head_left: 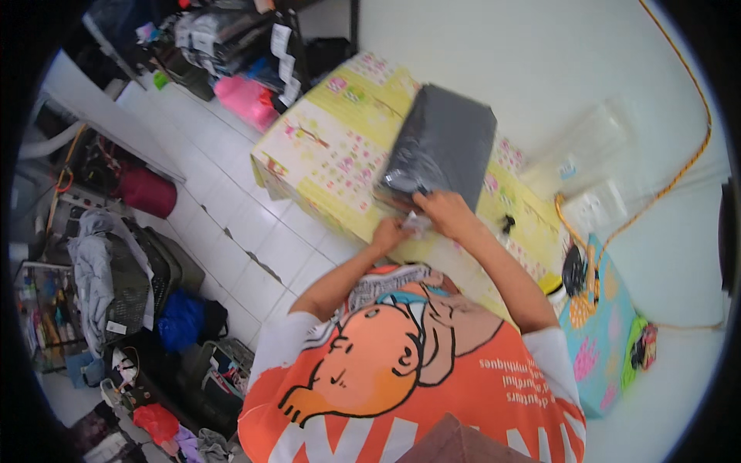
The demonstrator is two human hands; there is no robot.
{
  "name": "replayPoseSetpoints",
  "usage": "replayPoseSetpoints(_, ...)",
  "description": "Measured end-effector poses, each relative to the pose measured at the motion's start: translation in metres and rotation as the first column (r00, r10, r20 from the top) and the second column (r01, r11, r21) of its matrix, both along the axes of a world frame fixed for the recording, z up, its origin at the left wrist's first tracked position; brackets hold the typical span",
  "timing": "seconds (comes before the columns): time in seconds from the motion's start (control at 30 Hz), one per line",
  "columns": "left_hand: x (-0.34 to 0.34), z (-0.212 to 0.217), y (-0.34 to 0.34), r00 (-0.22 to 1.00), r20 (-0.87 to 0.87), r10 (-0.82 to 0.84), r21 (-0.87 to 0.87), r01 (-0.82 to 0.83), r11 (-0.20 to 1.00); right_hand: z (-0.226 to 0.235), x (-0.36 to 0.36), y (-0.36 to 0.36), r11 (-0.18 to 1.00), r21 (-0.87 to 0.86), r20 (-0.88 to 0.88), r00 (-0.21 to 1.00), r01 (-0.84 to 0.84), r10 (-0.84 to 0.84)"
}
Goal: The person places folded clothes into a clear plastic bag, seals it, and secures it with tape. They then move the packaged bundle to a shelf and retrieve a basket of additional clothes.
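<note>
Nearest to me, at the bottom of the frame, I am seeing the orange printed shirt (409,386) filling the lower centre, with both forearms rising from it toward the middle of the picture.

The left hand (388,231) is curling narrowly, fingertips pinching the loose near end of a clear wrapper at the table's near edge. The right hand (446,212) is lying just beside it, fingers bent down and pressing on the near end of the dark plastic-wrapped package (441,147). I cannot tell whether the right fingers are gripping the film or only resting on it.

The package is lying flat on the table (324,147), which is wearing a yellow patterned cloth. Its long axis is running from the hands at frame centre up toward the upper centre-right, tilting slightly right; the near end is touching both hands, the far end is reaching close to the table's far edge.

Open room: the cloth to the left of the package is bare out to the table's left corner. To the right, a small black object (507,224) is sitting near the forearm, and clear plastic bags (587,166) are lying against the white wall beyond.

At lower right, a turquoise patterned bag (606,332) is standing, with an orange cord (683,166) looping up the wall.

Far left, across the white tiled floor (231,224), a dark crate (135,285) is holding draped grey clothing.
</note>
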State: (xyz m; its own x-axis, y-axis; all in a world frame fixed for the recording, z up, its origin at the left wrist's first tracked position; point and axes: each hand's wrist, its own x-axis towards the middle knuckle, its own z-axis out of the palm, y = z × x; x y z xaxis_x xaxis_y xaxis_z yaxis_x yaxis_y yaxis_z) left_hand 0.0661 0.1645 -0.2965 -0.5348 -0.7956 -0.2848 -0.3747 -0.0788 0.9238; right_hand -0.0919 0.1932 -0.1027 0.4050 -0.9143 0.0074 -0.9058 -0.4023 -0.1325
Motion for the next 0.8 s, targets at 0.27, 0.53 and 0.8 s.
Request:
replayPoseSetpoints(0.27, -0.019, 0.006, -0.014, 0.995, -0.055, 0.079, 0.031, -0.077, 0.997, -0.013, -0.006, 0.003, 0.995, -0.077, -0.050, 0.997, -0.059, 0.055)
replayPoseSetpoints(0.53, -0.024, 0.004, -0.014, 0.993, -0.062, 0.099, 0.033, -0.097, 0.995, -0.008, 0.002, -0.002, 0.994, -0.109, -0.122, 0.992, 0.019, -0.032)
replayPoseSetpoints(0.8, -0.019, 0.021, -0.017, 0.989, 0.146, 0.037, -0.015, -0.035, 0.999, 0.013, -0.016, -0.004, 0.989, -0.099, -0.103, 0.987, 0.110, -0.120)
